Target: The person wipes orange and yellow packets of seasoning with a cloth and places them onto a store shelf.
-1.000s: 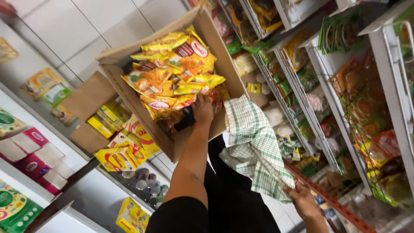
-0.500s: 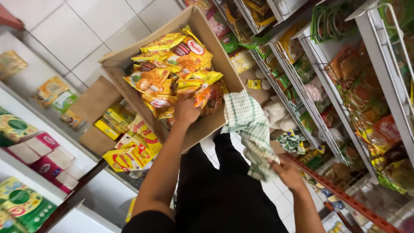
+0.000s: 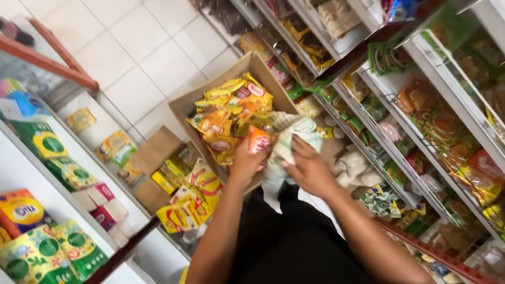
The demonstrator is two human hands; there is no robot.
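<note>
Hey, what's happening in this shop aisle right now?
A person stands in a narrow shop aisle between stocked shelves, both hands at an open cardboard box full of yellow and orange snack packets. The left hand grips an orange packet at the box's near edge. The right hand holds a green and white checked cloth bunched against the box. More boxed and bagged goods line the white shelving on the other side.

Cardboard box holds yellow-orange snack packets, checked cloth lying on them.
</note>
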